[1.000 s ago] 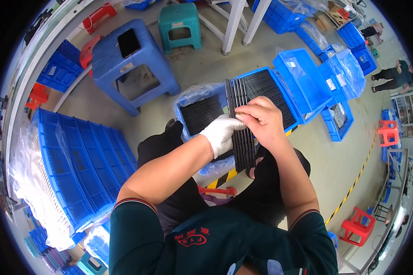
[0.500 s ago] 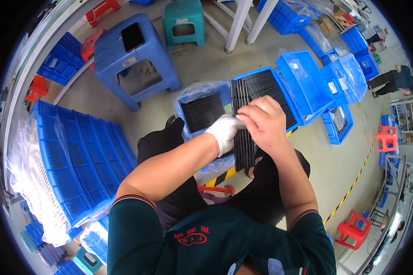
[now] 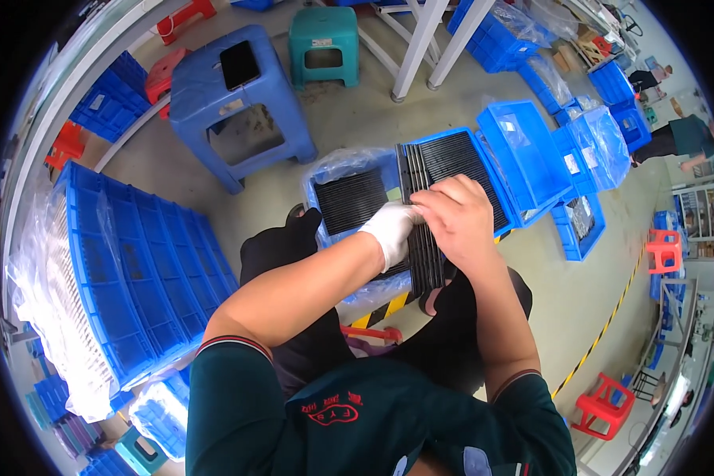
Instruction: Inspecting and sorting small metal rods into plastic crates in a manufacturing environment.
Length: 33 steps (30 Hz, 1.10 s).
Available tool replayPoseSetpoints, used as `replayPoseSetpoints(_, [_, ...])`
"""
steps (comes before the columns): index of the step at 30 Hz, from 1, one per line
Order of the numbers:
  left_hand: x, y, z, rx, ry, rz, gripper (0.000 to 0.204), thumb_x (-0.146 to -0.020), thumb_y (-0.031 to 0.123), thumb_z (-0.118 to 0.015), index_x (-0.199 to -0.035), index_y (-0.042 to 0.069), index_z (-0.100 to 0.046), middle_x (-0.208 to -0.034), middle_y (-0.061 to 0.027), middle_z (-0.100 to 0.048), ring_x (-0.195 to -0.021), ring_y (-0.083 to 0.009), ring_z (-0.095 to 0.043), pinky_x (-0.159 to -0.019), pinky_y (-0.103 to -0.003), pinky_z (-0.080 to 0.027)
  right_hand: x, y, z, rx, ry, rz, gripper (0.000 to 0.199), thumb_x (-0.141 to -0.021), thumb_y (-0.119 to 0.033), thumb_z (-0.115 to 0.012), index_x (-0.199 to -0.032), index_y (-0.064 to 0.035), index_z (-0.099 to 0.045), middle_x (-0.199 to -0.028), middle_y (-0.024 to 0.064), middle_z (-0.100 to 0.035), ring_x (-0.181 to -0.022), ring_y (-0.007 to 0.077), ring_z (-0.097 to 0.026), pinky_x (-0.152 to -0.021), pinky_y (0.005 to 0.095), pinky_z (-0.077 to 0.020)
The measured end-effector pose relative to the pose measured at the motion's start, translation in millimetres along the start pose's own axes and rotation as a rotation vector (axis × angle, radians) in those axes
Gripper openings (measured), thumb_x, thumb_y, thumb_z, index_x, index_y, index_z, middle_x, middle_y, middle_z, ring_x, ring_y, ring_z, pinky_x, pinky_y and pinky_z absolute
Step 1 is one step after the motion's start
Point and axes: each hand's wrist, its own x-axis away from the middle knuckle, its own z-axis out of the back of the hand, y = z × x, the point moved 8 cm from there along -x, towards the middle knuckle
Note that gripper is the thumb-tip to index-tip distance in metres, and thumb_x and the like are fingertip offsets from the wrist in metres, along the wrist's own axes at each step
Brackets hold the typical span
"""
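In the head view, the white-gloved left hand (image 3: 390, 232) grasps a bundle of slim black strips (image 3: 428, 266) from its left edge, while the bare right hand (image 3: 462, 218) pinches it near the middle. The bundle's far end overlaps the left side of a strip-filled blue crate (image 3: 492, 176); its near end points back toward the wearer. Stacked blue bins (image 3: 523, 147) crowd that crate's right edge; open floor (image 3: 567, 305) spreads nearer, on the right

Bright overall — glare whitens the plastic wrap (image 3: 70, 333) — rim bent, corners black.

Factory workshop: stacked blue crates (image 3: 155, 274), stools (image 3: 206, 83)
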Motion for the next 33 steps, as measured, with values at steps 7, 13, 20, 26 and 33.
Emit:
replayPoseSetpoints(7, [13.3, 12.8, -13.9, 0.034, -0.107, -0.002, 0.021, -0.085, 0.001, -0.056, -0.105, 0.000, -0.059, -0.096, -0.0092, -0.062, -0.087, -0.0193, -0.061, -0.074, -0.033, -0.050, 10.5, 26.4, -2.7, -0.271, 0.113, -0.185, 0.019, -0.065, -0.003, -0.075, -0.084, -0.0077, -0.070, -0.077, 0.0043, -0.059, -0.071, 0.0193, -0.057, -0.059, 0.0285, -0.0461])
replayPoseSetpoints(13, [8.0, 8.7, -11.8, -0.027, -0.130, -0.038, 0.019, -0.084, 0.005, -0.060, -0.104, 0.005, -0.059, -0.096, -0.0059, -0.062, -0.088, -0.0176, -0.061, -0.077, -0.033, -0.051, 9.8, 21.5, -4.2, -0.143, 0.040, -0.110, 0.017, -0.065, -0.008, -0.074, -0.082, -0.0107, -0.070, -0.076, 0.0030, -0.059, -0.074, 0.0224, -0.058, -0.062, 0.0323, -0.0489])
replayPoseSetpoints(20, [4.9, 8.7, -12.9, -0.059, -0.161, -0.016, 0.018, -0.086, 0.004, -0.058, -0.104, 0.006, -0.059, -0.098, -0.0056, -0.063, -0.092, -0.0182, -0.063, -0.080, -0.036, -0.053, 8.8, 26.4, -4.0, -0.211, -0.002, -0.145, 0.016, -0.068, -0.007, -0.072, -0.084, -0.0090, -0.071, -0.077, 0.0043, -0.060, -0.073, 0.0214, -0.058, -0.062, 0.0312, -0.0472])
replayPoseSetpoints(26, [7.1, 28.7, -22.8, 0.104, -0.119, -0.005, 0.020, -0.092, 0.005, -0.047, -0.110, 0.002, -0.055, -0.102, -0.0106, -0.063, -0.097, -0.0268, -0.063, -0.082, -0.042, -0.052, 18.6, 41.7, 25.7, -0.303, 0.174, -0.255, 0.013, -0.075, 0.001, -0.070, -0.088, -0.0033, -0.069, -0.078, 0.0044, -0.062, -0.069, 0.0146, -0.057, -0.059, 0.0257, -0.0446])
replayPoseSetpoints(33, [8.2, 61.0, -25.8, 0.221, -0.150, -0.103, 0.028, -0.093, 0.013, -0.050, -0.119, 0.002, -0.050, -0.112, -0.0161, -0.060, -0.105, -0.0317, -0.060, -0.090, -0.048, -0.050, 25.9, 46.2, 20.4, -0.314, 0.100, -0.291, 0.011, -0.076, 0.000, -0.071, -0.086, -0.0040, -0.068, -0.077, 0.0037, -0.060, -0.070, 0.0148, -0.057, -0.058, 0.0265, -0.0436])
